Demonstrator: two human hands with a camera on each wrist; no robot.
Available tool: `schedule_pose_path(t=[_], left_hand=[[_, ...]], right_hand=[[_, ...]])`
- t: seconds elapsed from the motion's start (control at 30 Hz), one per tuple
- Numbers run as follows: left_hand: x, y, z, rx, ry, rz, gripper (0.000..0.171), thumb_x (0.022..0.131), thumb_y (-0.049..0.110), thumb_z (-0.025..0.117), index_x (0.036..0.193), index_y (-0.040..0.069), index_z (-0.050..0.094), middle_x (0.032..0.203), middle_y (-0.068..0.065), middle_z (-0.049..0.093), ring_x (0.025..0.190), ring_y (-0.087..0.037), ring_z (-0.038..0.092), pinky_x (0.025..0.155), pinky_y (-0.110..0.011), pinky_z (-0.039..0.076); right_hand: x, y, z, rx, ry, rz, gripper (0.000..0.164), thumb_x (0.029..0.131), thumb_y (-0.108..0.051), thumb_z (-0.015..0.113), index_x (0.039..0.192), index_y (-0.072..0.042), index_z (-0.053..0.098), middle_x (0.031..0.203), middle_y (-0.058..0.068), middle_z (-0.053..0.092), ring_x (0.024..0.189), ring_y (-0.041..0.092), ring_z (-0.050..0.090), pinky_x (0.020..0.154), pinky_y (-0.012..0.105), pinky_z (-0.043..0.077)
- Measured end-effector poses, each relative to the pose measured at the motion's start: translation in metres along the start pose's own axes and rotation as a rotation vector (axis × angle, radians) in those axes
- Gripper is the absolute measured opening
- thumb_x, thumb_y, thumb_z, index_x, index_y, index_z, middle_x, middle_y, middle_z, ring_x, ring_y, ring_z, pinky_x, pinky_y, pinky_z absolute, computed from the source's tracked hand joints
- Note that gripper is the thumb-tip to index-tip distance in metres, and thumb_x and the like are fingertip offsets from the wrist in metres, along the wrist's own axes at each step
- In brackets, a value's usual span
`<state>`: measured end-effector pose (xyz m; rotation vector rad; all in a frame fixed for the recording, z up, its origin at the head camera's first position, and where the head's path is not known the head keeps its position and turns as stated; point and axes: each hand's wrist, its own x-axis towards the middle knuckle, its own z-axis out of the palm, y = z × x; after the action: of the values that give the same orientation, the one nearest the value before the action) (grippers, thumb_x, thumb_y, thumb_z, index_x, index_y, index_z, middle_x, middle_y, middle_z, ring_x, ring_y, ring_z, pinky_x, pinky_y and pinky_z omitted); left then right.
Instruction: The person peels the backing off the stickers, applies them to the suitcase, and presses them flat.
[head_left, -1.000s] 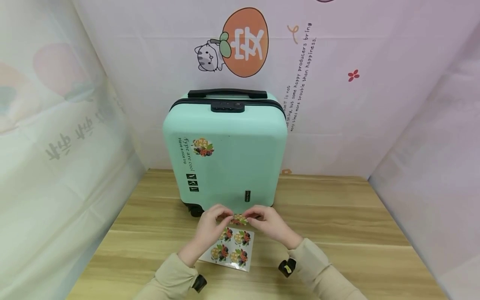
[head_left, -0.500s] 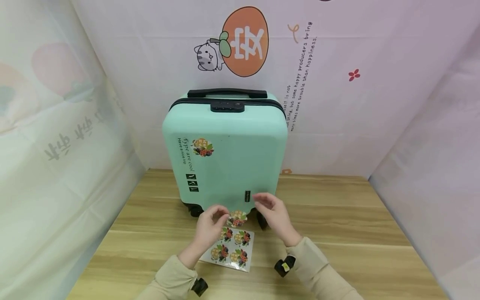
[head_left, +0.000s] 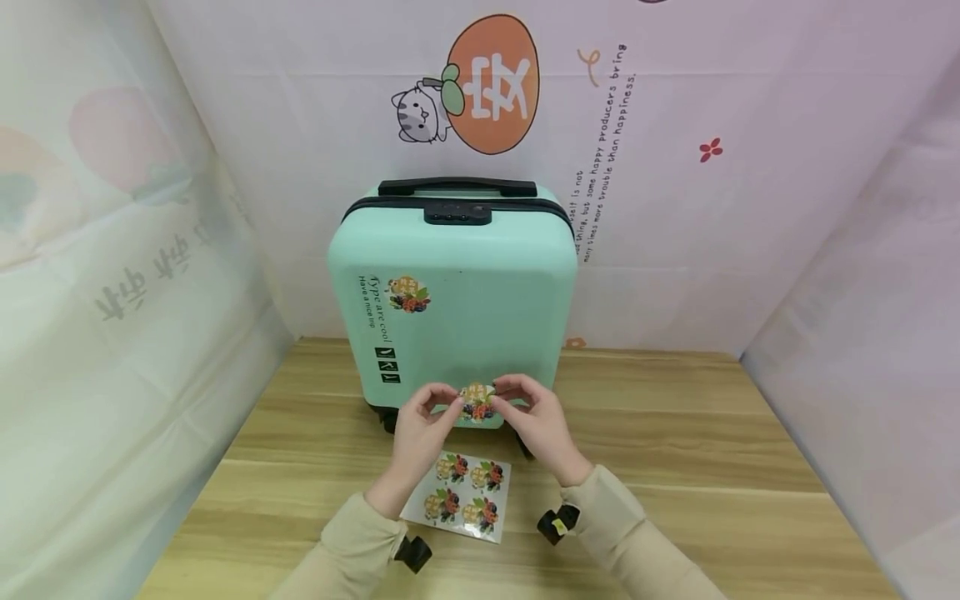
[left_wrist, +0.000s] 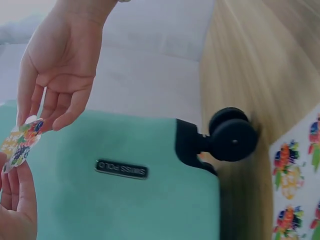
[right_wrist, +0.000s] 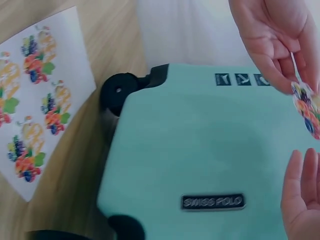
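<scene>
Between my two hands is a round fruit-patterned sticker (head_left: 477, 402), held up in front of the lower part of a mint-green suitcase (head_left: 457, 333). My left hand (head_left: 417, 433) pinches its left edge between thumb and finger. At the opposite edge, the thumb and forefinger of my right hand (head_left: 545, 425) pinch it. In the left wrist view the sticker (left_wrist: 22, 142) spans the gap between both hands. A matching sticker (head_left: 409, 295) is on the suitcase's upper left, beside printed lettering. Below my hands, a white sticker sheet (head_left: 491, 475) lies on the table with several fruit stickers.
The suitcase stands upright on the wooden table (head_left: 675, 433), its black handle (head_left: 457, 187) on top. A black wheel (left_wrist: 232, 135) and a SWISS POLO badge (right_wrist: 213, 202) show in the wrist views. Printed cloth (head_left: 637, 250) hangs behind and at both sides.
My right hand was at the sticker's right edge, let go and rose, and now grips that edge again. Both hands and the sticker are higher in front of the suitcase than before.
</scene>
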<state>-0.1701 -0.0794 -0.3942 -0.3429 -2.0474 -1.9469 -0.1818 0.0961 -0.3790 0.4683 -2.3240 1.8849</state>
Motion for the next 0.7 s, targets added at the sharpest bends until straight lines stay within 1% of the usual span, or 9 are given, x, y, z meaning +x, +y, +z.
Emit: schedule_pose_path(t=[0.1,0.23,0.33,0.43,0.53,0.63,0.7], left_hand=[[0.005,0.006,0.002,0.011,0.011,0.039,0.012,0.088,0.006,0.066,0.095,-0.003,0.062,0.094,-0.017,0.061,0.083,-0.004,0.059,0.07,-0.02,0.053],[0.012,0.014,0.002,0.048,-0.003,0.108,0.009,0.087,0.004,0.066,0.093,-0.002,0.063,0.092,-0.016,0.062,0.082,-0.005,0.059,0.069,-0.023,0.054],[0.02,0.022,0.001,0.093,-0.012,0.169,0.008,0.085,0.004,0.068,0.092,0.0,0.063,0.09,-0.014,0.062,0.083,-0.009,0.059,0.071,-0.025,0.055],[0.029,0.03,0.001,0.155,-0.006,0.234,0.008,0.085,0.005,0.069,0.09,0.002,0.065,0.09,-0.012,0.062,0.083,-0.014,0.06,0.073,-0.027,0.056],[0.04,0.037,0.003,0.208,0.015,0.308,0.007,0.084,0.006,0.07,0.089,0.002,0.065,0.088,-0.011,0.062,0.083,-0.019,0.061,0.074,-0.029,0.057],[0.051,0.045,0.005,0.238,0.043,0.394,0.007,0.084,0.004,0.07,0.087,0.001,0.065,0.087,-0.012,0.062,0.081,-0.022,0.061,0.073,-0.031,0.057],[0.057,0.051,0.005,0.252,0.063,0.44,0.008,0.083,0.004,0.071,0.087,0.001,0.066,0.085,-0.012,0.062,0.08,-0.022,0.061,0.072,-0.031,0.057]], right_hand=[[0.004,-0.007,0.003,-0.009,0.023,-0.043,0.02,0.088,-0.012,0.067,0.106,-0.003,0.065,0.1,0.012,0.064,0.086,0.011,0.06,0.074,0.025,0.055],[0.009,-0.015,0.005,-0.029,0.073,-0.113,0.016,0.087,-0.011,0.068,0.101,-0.003,0.067,0.093,0.012,0.065,0.08,0.009,0.06,0.069,0.024,0.055],[0.013,-0.02,0.005,-0.048,0.122,-0.175,0.015,0.087,-0.01,0.068,0.099,-0.002,0.068,0.092,0.013,0.065,0.079,0.012,0.061,0.068,0.025,0.055],[0.019,-0.025,0.004,-0.083,0.178,-0.252,0.014,0.085,-0.009,0.069,0.097,-0.001,0.068,0.092,0.014,0.067,0.078,0.017,0.063,0.067,0.028,0.056],[0.027,-0.033,0.003,-0.15,0.229,-0.359,0.013,0.084,-0.006,0.071,0.095,-0.001,0.069,0.089,0.013,0.068,0.075,0.022,0.064,0.066,0.031,0.056],[0.037,-0.04,0.001,-0.248,0.276,-0.498,0.012,0.082,-0.004,0.072,0.092,0.0,0.069,0.086,0.013,0.069,0.072,0.023,0.066,0.063,0.032,0.057],[0.043,-0.044,0.0,-0.317,0.304,-0.586,0.011,0.081,-0.002,0.073,0.091,0.001,0.069,0.085,0.014,0.068,0.07,0.023,0.066,0.061,0.031,0.057]])
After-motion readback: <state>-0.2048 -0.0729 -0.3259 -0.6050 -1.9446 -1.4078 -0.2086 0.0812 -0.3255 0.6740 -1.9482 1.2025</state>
